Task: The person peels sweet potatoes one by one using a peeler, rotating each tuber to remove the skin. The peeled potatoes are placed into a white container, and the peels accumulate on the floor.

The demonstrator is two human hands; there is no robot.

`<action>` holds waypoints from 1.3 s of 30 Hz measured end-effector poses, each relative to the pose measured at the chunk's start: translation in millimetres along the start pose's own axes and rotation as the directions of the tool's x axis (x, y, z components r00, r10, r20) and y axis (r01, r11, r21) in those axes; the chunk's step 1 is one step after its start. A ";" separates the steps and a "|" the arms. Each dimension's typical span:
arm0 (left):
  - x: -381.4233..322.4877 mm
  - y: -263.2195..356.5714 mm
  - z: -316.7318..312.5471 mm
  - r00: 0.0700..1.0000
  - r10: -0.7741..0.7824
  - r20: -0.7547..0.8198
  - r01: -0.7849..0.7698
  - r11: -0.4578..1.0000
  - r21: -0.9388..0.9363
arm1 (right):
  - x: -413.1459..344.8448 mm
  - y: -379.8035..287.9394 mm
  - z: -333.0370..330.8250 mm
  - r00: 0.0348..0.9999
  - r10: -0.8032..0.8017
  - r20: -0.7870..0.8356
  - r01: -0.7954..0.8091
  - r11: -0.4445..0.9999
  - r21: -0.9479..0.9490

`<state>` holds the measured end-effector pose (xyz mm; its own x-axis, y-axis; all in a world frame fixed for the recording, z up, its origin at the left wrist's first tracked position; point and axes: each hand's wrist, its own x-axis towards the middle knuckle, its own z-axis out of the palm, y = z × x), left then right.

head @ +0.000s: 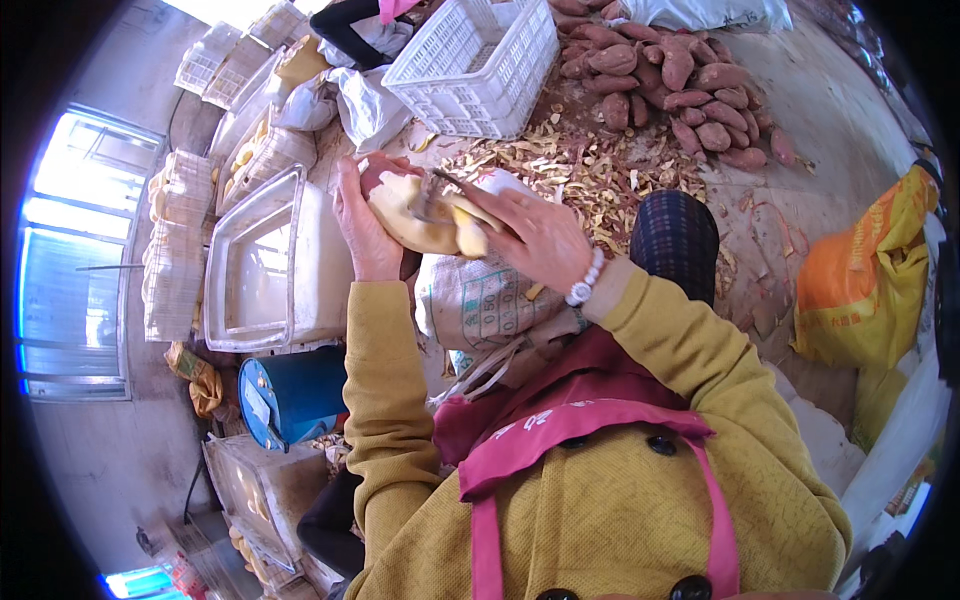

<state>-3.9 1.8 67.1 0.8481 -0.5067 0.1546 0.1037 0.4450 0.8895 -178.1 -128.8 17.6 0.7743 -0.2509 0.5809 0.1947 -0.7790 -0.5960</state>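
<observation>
My left hand [361, 229] cradles a large sweet potato [401, 217] from its left side. Pale yellow flesh is bare over most of it, while reddish skin remains at the upper left end. In my right hand [544, 236] is a peeler [432, 214], its blade against the right part of the sweet potato. My fingers partly hide the peeler, and a pale yellow strip shows beside it. Beneath both hands a white woven sack [487, 296] with printing covers my lap. Peelings [592, 169] lie scattered on the floor in front of me.
Unpeeled sweet potatoes [675, 82] are heaped beyond the peelings. A white plastic crate [465, 86] stands at the front, near another person's leg [345, 34]. To my left are a white tub [319, 262], a blue drum [292, 394] and stacked crates [174, 247]. An orange-yellow bag [859, 277] sits right.
</observation>
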 end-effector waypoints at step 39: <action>40.5 -23.3 -70.5 0.874 -0.208 -0.438 0.219 0.975 -0.026 | -81.4 -3.6 -14.1 0.966 0.238 0.103 -0.187 0.914 -0.359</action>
<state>64.7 22.9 22.4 0.9477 -0.2120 -0.2384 0.3005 0.3423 0.8902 -250.2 -113.6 -19.8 0.8563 -0.3683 0.3622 -0.1828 -0.8719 -0.4543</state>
